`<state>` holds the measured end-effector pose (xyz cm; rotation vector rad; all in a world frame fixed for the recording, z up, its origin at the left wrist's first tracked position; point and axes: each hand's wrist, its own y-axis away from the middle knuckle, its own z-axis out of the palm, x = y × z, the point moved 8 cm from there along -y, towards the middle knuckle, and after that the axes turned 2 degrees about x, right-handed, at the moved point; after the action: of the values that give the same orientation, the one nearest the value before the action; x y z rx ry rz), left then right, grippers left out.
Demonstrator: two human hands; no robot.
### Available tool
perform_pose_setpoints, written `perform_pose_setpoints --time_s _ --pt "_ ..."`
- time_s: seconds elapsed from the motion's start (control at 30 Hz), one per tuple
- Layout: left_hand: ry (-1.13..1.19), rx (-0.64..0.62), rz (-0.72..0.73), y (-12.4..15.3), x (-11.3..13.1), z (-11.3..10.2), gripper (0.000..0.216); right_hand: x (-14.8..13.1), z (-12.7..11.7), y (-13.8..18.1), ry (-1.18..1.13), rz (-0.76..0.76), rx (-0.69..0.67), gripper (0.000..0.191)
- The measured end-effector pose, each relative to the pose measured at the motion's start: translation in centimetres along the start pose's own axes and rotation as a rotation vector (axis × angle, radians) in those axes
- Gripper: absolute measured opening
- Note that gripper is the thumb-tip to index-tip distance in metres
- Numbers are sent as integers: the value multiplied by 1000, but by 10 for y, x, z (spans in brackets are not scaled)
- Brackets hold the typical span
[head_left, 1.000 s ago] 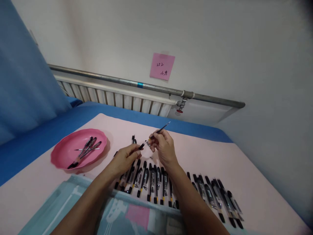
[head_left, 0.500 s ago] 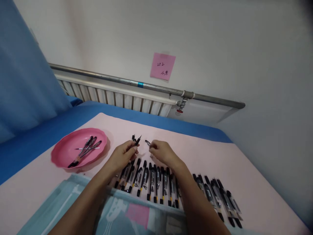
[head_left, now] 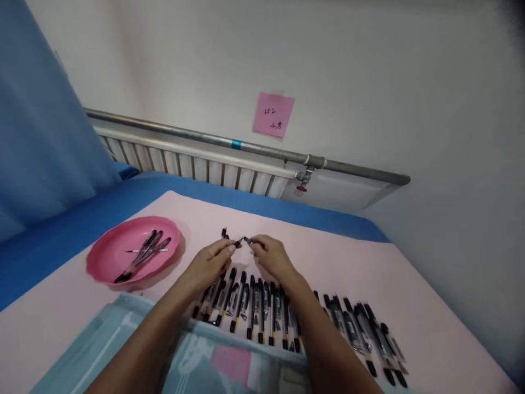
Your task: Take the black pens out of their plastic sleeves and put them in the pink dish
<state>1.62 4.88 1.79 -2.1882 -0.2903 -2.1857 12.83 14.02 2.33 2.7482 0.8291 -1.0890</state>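
My left hand (head_left: 211,261) is closed around an uncapped black pen (head_left: 238,243), its pointed tip turned to the right. Facing it, my right hand (head_left: 271,257) pinches a small dark piece that looks like a pen cap (head_left: 248,240). Tip and cap are very close together; whether they touch I cannot tell. Just beyond the left fingers lie some black pen parts (head_left: 224,232), partly hidden. Below both hands runs a row of clear-barrelled pens (head_left: 261,317) with black ends, with loose caps and small tips among them. My forearms cover parts of this row.
At the left a pink dish (head_left: 98,257) holds several capped pens (head_left: 143,254) and a thin white stick. A second group of pens (head_left: 369,334) lies at the right on the pink sheet (head_left: 426,306). A teal patterned cloth (head_left: 118,328) covers the near edge. Behind stands a radiator (head_left: 200,167).
The pen in my left hand has swung from pointing up to pointing right, towards the cap. The right hand has shifted slightly, and the gap between pen and cap has narrowed.
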Motion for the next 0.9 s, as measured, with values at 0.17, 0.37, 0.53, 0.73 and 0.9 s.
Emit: perform_pose_setpoints --time_s 0.17,0.37,0.53,0.73,0.9 --pt "52 -35 -39 1 -2 8 36 -16 -14 2 -949 78 104 18" --pt "72 -27 -32 0 -1 7 33 -27 -5 5 -1063 62 24 16" --pt "76 -23 -49 1 -1 5 33 -22 -11 5 -1142 89 147 14" --pt "43 -29 -37 1 0 6 32 -26 -5 5 -1134 67 71 14" --pt "61 -36 -23 1 2 6 30 -29 4 7 -1071 67 -10 15"
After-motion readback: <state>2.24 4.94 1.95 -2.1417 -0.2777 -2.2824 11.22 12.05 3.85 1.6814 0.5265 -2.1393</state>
